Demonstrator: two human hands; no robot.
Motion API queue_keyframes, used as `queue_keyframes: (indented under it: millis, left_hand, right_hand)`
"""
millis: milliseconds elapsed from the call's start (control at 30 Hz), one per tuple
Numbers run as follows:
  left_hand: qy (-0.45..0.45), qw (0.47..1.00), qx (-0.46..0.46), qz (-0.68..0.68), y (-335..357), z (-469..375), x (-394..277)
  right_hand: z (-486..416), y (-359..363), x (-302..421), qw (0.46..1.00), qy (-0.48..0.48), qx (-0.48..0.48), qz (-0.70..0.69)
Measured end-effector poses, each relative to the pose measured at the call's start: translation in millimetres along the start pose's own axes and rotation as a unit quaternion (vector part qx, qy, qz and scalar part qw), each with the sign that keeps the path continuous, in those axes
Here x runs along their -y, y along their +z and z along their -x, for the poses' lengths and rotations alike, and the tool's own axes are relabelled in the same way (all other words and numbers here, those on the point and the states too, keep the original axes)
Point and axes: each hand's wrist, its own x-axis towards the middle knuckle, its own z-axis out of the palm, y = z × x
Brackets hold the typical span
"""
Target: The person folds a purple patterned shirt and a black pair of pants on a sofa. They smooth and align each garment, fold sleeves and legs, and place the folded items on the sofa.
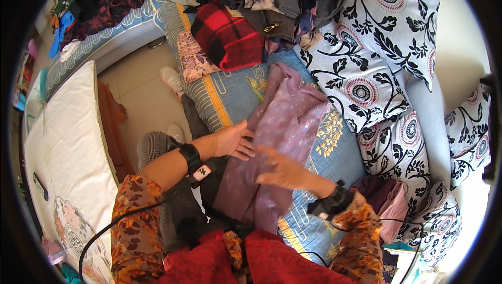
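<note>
A mauve garment with a small print (294, 123), apparently a pair of trousers, lies lengthwise from my lap across the blue quilted sofa cover (231, 95). Its far end is rumpled and partly folded over. My left hand (233, 141) is at the garment's left edge, fingers spread and holding nothing. Above the middle of the cloth is my right hand (286, 171), slightly blurred, its fingers also apart and empty. Whether the right fingertips touch the fabric is unclear. Both wrists wear black straps with small devices.
Beyond the garment lie a red-and-black plaid cloth (231, 37) and a heap of dark clothes (270, 5). Black-and-white patterned cushions (364, 88) line the right side. Folded purple and pink clothes (388, 213) sit near my right elbow. At left stands a white-covered table (70, 139) with a remote control (40, 186).
</note>
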Motion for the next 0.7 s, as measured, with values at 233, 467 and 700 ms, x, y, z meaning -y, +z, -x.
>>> queue_keyframes:
  millis: [233,467,700]
  left_hand:
    - [0.055,0.987,-0.106,-0.107,-4,-8,26]
    - [0.073,0.972,-0.163,-0.152,13,-4,26]
    - [0.056,0.967,-0.195,-0.156,8,-9,30]
  right_hand:
    - [-38,-6,-72,0.973,0.045,-0.029,-0.227]
    - [-99,-103,-126,0.894,-0.029,-0.437,0.097]
    - [-181,-126,-137,0.858,-0.005,-0.469,0.209]
